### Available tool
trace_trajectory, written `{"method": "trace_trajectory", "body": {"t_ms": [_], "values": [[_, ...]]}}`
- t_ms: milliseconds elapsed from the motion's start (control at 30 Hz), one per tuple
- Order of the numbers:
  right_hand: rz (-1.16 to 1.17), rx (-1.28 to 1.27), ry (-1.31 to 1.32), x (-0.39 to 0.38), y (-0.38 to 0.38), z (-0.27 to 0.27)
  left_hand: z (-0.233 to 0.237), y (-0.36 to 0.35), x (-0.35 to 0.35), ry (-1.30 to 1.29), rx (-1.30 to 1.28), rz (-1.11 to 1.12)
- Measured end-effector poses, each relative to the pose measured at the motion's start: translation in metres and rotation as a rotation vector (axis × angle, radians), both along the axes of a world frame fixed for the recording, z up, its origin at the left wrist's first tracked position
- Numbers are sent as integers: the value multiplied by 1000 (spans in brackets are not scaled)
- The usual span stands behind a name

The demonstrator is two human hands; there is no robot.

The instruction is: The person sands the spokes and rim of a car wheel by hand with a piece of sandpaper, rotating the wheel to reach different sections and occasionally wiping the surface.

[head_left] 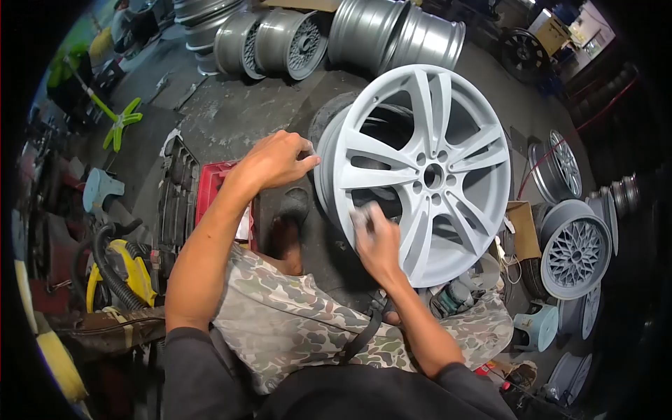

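Observation:
A pale grey, matt wheel rim [378, 177] with paired spokes stands tilted in front of me, a dark tyre [327, 112] behind and beneath it. My left hand [283, 159] is at the rim's left edge, thumb and fingers curled close together; whether anything small is between them is hidden. Over the rim's lower left face, my right hand [376, 236] is bent with its fingers drawn together on something I cannot make out. Its fingertips look whitish and slightly blurred. Below the rim, by my leg, lies a greenish power tool [451, 299].
Silver rims [367, 31] line the back; more, including a mesh rim [575, 257], stand at right. A red crate [210, 189], yellow machine [133, 273] and light blue stool [537, 326] are near me. A person [129, 26] is at the far upper left.

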State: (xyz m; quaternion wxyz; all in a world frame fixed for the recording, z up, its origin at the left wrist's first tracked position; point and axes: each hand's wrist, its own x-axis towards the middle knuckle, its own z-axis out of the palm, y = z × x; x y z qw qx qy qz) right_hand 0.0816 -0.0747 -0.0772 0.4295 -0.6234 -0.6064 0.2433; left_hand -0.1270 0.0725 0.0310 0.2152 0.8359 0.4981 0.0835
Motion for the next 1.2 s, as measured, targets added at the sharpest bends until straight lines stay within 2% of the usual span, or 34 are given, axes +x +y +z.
{"method": "trace_trajectory", "body": {"t_ms": [100, 200, 300, 333, 367, 467, 533, 600, 633, 700, 733, 833, 900, 967, 1000, 1067, 1167, 1200], "values": [[-45, 179, -32, -15, 27, 0, -8, -1, 3, -35, -5, -50], [74, -125, -139, 20, -30, 3, -9, 3, 3, -23, 7, -79], [63, -102, -199, 37, -60, -14, -9, 3, 0, -45, -38, -91], [46, -88, -209, 31, -49, -14, -10, 4, 2, -34, -38, -84], [-8, -80, -102, 17, -29, -12, -9, 6, 4, -23, -26, -73], [-79, 160, 50, -11, 25, -9, -7, 3, 12, -8, -38, -109], [-121, 256, 103, -10, 19, -18, -3, 0, 12, -16, -41, -138], [-66, 101, -52, 8, -13, -26, 3, -2, 12, -34, -96, -86], [-72, 96, -55, 18, -15, -30, -1, 2, 10, -36, -101, -92], [-69, -109, -68, 28, -17, -43, -9, 9, 4, -38, -83, -101], [-123, -91, 60, 19, -2, -48, -6, 8, 7, -25, -89, -86], [-264, -29, 214, -12, 39, -37, -17, 12, 6, -29, -46, -131], [-252, -46, 235, -15, 34, -29, -11, 7, 6, -18, -87, -102], [-87, 142, 195, -2, 4, -31, -4, 4, 8, -29, -153, -71], [-76, 126, 187, 5, -17, -32, -7, 3, 7, -39, -168, -60], [-37, 82, -53, 16, -47, -28, -10, 6, 4, -79, -136, -151], [-49, 11, -193, 7, -33, -21, -9, 2, 11, -15, -104, -170], [-60, 26, -138, -4, -15, -11, -12, 2, 12, -16, -100, -173]]}}
